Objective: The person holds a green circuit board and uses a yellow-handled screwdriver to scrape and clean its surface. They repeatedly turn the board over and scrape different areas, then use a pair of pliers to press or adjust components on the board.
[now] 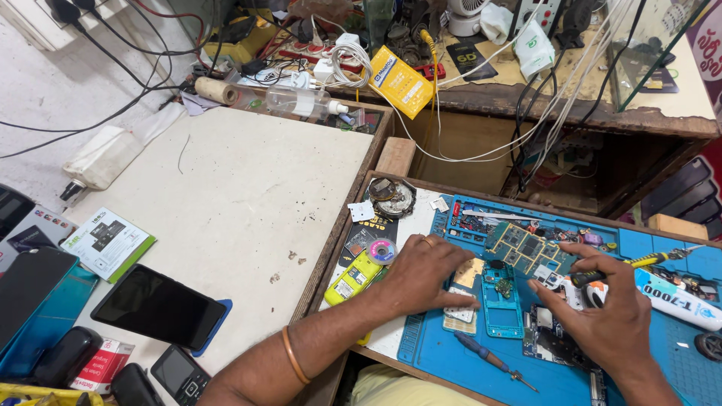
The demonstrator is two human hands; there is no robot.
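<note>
On the blue repair mat [451, 349] lies an opened phone with a turquoise frame [502, 304]. My left hand [425, 274] rests flat beside it, fingers pressing on a small gold-coloured part [468, 274] and a white keypad piece [459, 314]. My right hand [602, 304] hovers at the frame's right and grips a tool with a yellow and black handle [643, 262], its tip pointing away to the right. A green circuit board [526, 248] sits just beyond the frame.
A blue-handled screwdriver [492, 362] lies on the mat near me. A yellow phone [352, 278] and a solder reel [381, 251] sit left of my left hand. Phones [158, 307] and boxes cover the white table's left; cables and clutter fill the back shelf.
</note>
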